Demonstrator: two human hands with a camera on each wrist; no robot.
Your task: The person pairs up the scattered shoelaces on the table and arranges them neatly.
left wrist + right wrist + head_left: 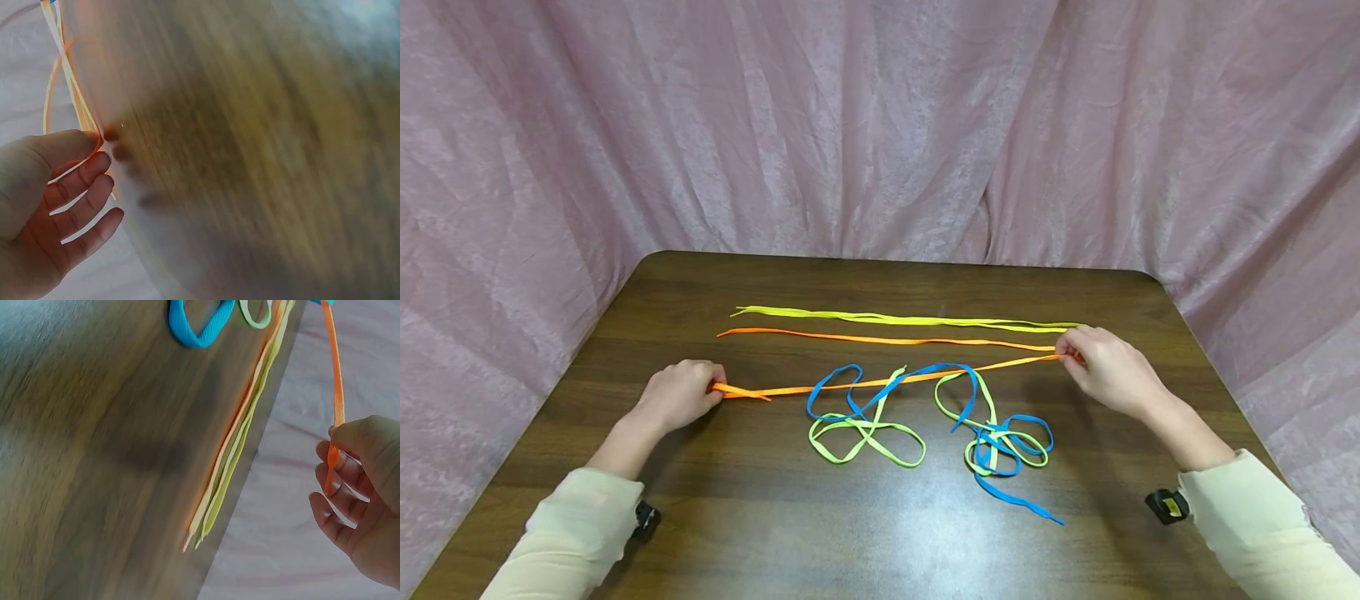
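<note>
An orange shoelace (865, 383) runs stretched between both hands, slanting up to the right. My left hand (681, 393) pinches it near its left end, where a short tail hangs out past the fingers. At the other end my right hand (1108, 369) pinches the lace between thumb and fingers, and in the right wrist view its orange tip (329, 481) dangles along the fingers. A blue shoelace (951, 367) and a lime green shoelace (880, 442) lie loosely tangled in front, the blue one partly over the stretched lace.
Beyond the held lace, another orange shoelace (850, 337) lies straight, with yellow shoelaces (887, 319) side by side behind it. The brown wooden table (775, 533) has rounded far corners. A pink curtain (850, 125) hangs around its back and sides.
</note>
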